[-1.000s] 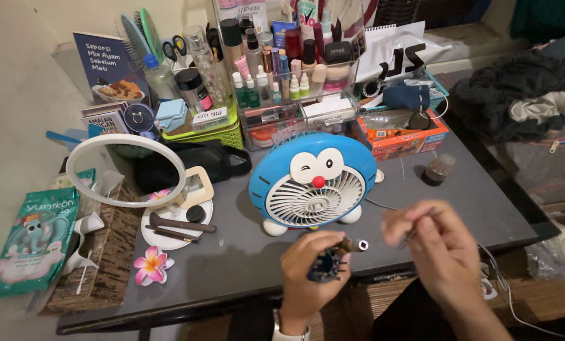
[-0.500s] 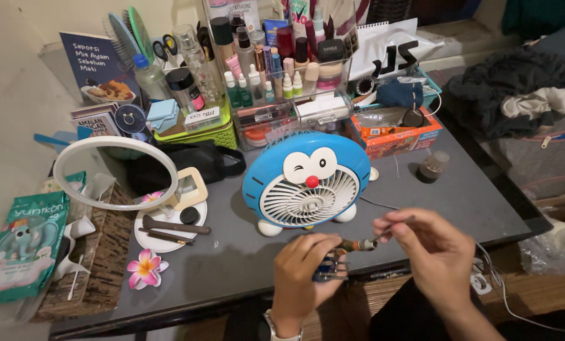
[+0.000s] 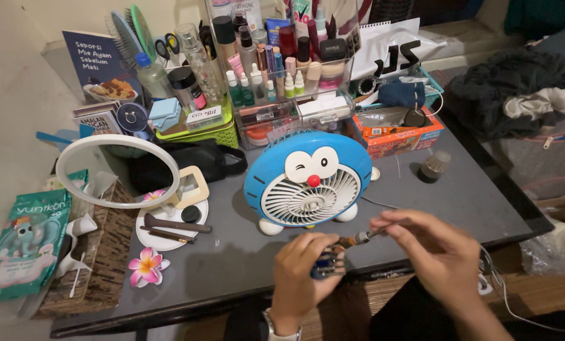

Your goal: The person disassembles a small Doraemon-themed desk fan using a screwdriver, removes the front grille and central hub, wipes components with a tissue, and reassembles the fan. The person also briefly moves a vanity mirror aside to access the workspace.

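Left hand clenched on a small dark holder; right hand pinches a screwdriver bit, apparently half-seated. Blue cartoon fan untouched.

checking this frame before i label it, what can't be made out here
- Small blue object, head view: mostly wrapped by the left hand; its kind cannot be told.
- Thin tool, head view: its rear end is covered by the right hand, and it is too small to tell how the tip meets the object.
- Cable, head view: cut off by the bottom edge.
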